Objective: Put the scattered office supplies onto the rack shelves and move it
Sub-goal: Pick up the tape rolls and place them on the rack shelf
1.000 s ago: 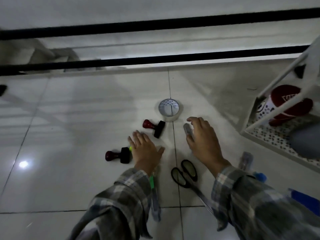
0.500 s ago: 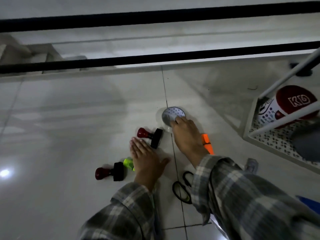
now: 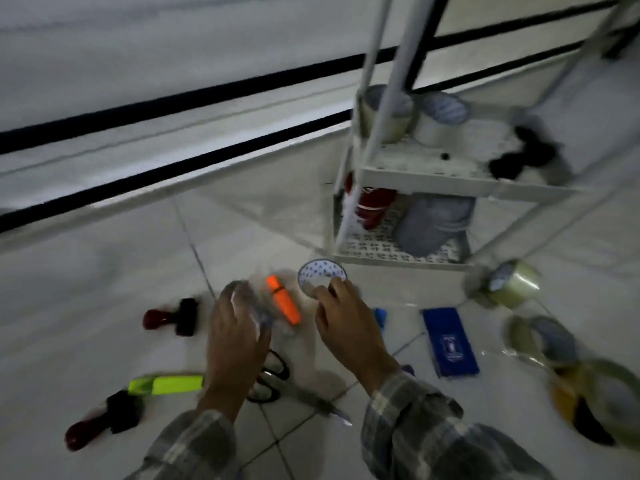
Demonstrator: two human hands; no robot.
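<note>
White tiled floor (image 3: 104, 289), dim light, motion blur. Right hand (image 3: 346, 327) pinches a small roll of clear tape with a dotted core (image 3: 320, 273), just in front of the white perforated rack (image 3: 426, 178). Left hand (image 3: 235, 337) is curled around something clear and blurred; can't tell what. Orange highlighter (image 3: 284, 301) lies between the hands, neon-yellow highlighter (image 3: 166, 384) left, black-handled scissors (image 3: 273, 375) partly under the left wrist.

No legible text, perhaps from blur.
</note>
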